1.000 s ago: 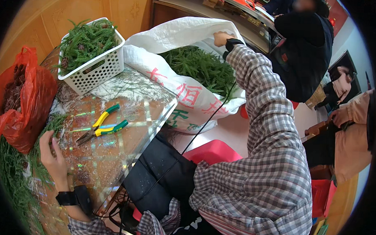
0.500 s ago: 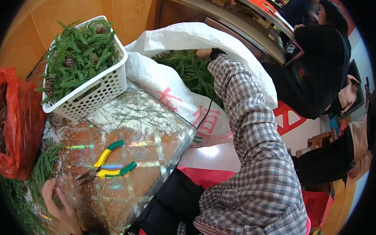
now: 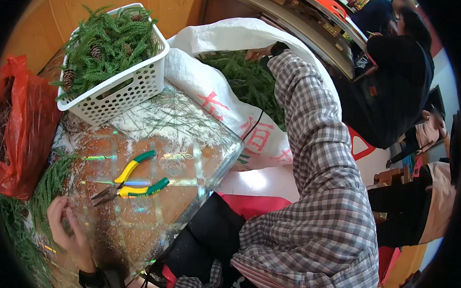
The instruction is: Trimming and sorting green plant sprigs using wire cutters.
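Observation:
My right arm, in a checked sleeve, reaches into a white woven sack [image 3: 192, 74] full of artificial green pine sprigs [image 3: 243, 76]. Inside the sack's mouth my right hand [image 3: 259, 53] touches the sprigs; its fingers are mostly hidden. My left hand [image 3: 72, 232] rests at the table's near left, fingers loosely curved and apart, with nothing visible in them. Close to it lie pliers [image 3: 121, 188] with yellow-green handles, their jaws pointing toward the hand. Beyond stands a white perforated basket [image 3: 126, 84] heaped with pine sprigs and pine cones [image 3: 95, 51].
A red plastic bag [image 3: 30, 132] stands at the table's left, with more green sprigs [image 3: 51, 181] beside it. White flakes and loose needles [image 3: 165, 119] cover part of the table [image 3: 179, 167]. Shelving is behind the sack; people [image 3: 395, 83] are at the right.
My right hand has shifted slightly within the sack. The whole view has moved a little, so the basket and pliers appear displaced. My left hand stays near the same spot on the table.

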